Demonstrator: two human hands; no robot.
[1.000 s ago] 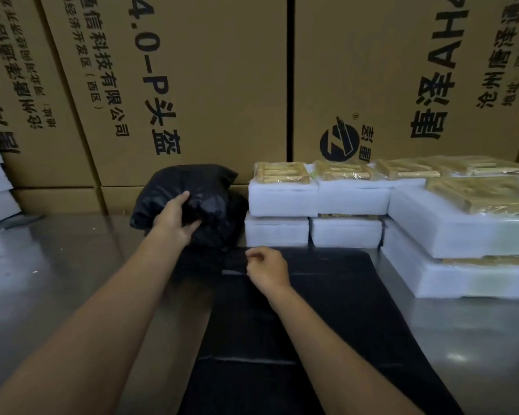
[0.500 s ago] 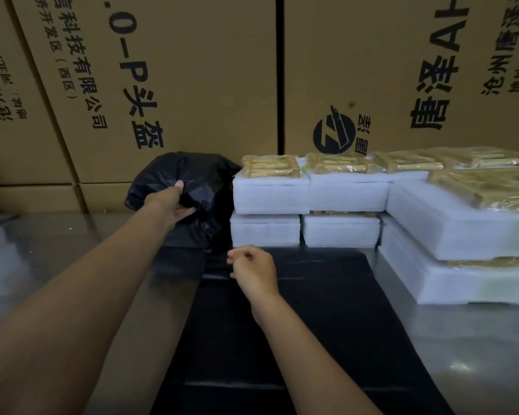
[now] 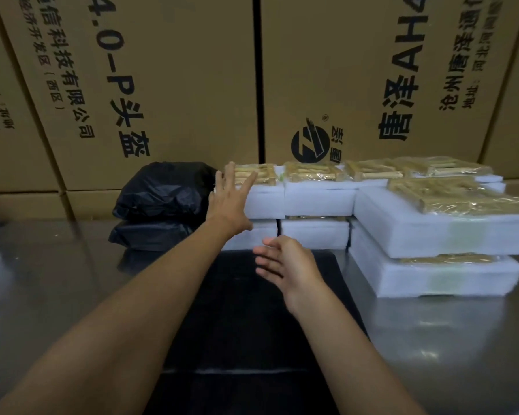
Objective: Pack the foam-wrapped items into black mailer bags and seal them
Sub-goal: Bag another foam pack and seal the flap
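Cartons (image 3: 174, 85) printed "4.0-P头盔"; left hand (image 3: 231, 202) and right hand (image 3: 285, 265), grip wide, near foam-wrapped items (image 3: 318, 199).

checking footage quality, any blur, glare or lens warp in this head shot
Head view: the right hand and left hand are motion-smeared; the steel table shows soft glare patches; the wide lens splays the cardboard boxes outward; lighting is dim and warm.
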